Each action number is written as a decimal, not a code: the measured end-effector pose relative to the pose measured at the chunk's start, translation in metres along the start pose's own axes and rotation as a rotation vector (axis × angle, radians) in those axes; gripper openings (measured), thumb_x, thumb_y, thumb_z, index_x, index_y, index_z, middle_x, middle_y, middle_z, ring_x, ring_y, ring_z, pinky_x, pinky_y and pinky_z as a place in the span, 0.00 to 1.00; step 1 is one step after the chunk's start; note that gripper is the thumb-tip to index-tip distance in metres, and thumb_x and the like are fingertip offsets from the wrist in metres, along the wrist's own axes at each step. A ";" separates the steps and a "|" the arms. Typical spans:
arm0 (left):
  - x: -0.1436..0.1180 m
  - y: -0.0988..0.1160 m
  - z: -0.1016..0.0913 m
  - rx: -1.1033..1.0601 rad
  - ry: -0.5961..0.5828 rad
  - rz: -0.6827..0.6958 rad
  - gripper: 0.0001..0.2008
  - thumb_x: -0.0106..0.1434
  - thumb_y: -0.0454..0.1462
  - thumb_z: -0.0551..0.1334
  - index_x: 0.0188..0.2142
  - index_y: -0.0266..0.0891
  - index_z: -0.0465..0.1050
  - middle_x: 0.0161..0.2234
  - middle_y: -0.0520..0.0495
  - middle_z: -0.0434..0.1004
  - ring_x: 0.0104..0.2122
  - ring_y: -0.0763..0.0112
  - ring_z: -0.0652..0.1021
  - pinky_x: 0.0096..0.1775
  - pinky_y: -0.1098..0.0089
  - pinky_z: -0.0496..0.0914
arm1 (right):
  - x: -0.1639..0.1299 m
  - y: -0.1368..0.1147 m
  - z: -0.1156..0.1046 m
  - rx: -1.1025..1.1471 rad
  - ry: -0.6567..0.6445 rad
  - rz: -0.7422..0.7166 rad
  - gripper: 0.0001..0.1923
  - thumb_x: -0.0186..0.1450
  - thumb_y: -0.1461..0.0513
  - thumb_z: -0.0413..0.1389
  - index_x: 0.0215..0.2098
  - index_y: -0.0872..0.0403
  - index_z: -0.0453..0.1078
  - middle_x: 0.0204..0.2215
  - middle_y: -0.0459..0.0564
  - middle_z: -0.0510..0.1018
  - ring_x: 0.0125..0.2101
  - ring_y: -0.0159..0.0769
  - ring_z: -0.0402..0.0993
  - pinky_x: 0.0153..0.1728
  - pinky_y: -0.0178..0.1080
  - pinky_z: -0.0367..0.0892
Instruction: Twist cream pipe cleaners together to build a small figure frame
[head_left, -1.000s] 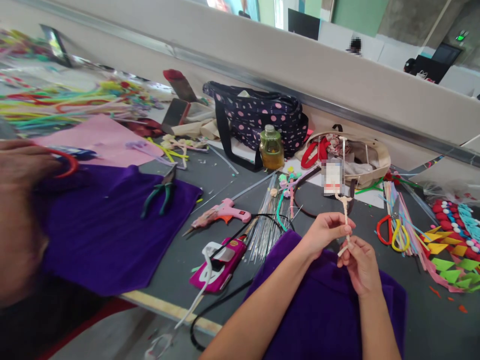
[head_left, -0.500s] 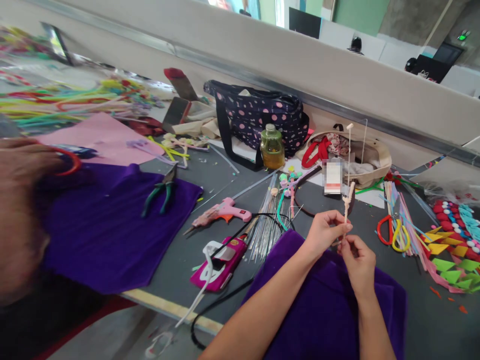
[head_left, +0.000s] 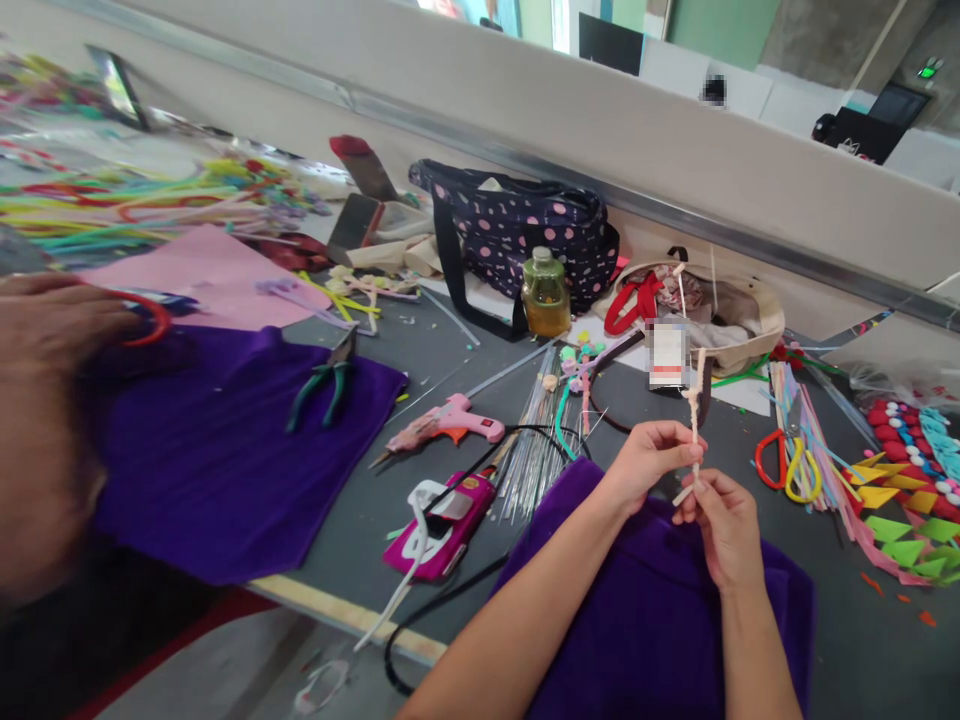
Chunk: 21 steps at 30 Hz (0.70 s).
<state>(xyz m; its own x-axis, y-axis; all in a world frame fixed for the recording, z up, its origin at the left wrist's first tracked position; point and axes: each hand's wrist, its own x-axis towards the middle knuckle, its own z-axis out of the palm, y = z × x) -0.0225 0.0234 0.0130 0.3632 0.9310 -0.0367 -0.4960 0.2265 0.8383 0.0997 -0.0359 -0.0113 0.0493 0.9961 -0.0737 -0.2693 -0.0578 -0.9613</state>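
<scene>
My left hand [head_left: 649, 460] pinches the lower part of a cream pipe cleaner stem [head_left: 696, 400] that stands upright over the table. My right hand [head_left: 721, 525] grips the stem's bottom end just below the left fingers. Both hands hover above a purple cloth [head_left: 660, 620] at the near edge. The stem has a knotted twist near its middle and a thin wire running up from it.
Another person's hand [head_left: 45, 400] sits at the far left on a second purple cloth [head_left: 225, 460], beside green pliers [head_left: 319, 385]. A pink glue gun [head_left: 450, 420], a polka-dot bag [head_left: 525, 235], a bottle [head_left: 545, 295], scissors [head_left: 787, 465] and coloured paper shapes [head_left: 907, 500] lie around.
The stem has twisted and tilted slightly between my fingers; its thin upper end swung from right to left. My right hand dropped a little lower on it. The other person's hand stayed put.
</scene>
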 end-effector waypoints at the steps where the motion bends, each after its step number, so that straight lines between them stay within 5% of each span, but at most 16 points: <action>1: 0.000 -0.001 0.001 -0.003 0.020 0.006 0.14 0.43 0.40 0.73 0.23 0.32 0.74 0.24 0.49 0.74 0.22 0.78 0.70 0.27 0.76 0.63 | 0.000 0.000 0.000 -0.059 0.019 -0.028 0.10 0.59 0.56 0.60 0.31 0.56 0.75 0.18 0.43 0.73 0.18 0.28 0.67 0.23 0.34 0.70; 12: -0.001 -0.006 0.008 0.092 0.158 0.040 0.17 0.42 0.42 0.72 0.22 0.34 0.67 0.17 0.54 0.68 0.14 0.80 0.66 0.18 0.77 0.59 | -0.002 0.007 0.001 -0.600 0.120 -0.275 0.10 0.62 0.56 0.56 0.32 0.54 0.74 0.24 0.47 0.77 0.25 0.34 0.73 0.30 0.35 0.70; 21: -0.001 0.002 0.001 0.059 -0.075 -0.035 0.18 0.51 0.45 0.68 0.35 0.31 0.77 0.27 0.46 0.75 0.22 0.79 0.70 0.27 0.75 0.64 | 0.000 0.001 0.002 -0.099 0.046 -0.039 0.10 0.60 0.55 0.59 0.32 0.55 0.74 0.18 0.43 0.73 0.18 0.28 0.67 0.23 0.34 0.71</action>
<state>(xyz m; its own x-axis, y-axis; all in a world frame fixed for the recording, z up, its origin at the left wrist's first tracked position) -0.0230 0.0227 0.0155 0.4386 0.8983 -0.0275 -0.4351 0.2390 0.8681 0.0978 -0.0362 -0.0118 0.1027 0.9936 -0.0461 -0.1704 -0.0281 -0.9850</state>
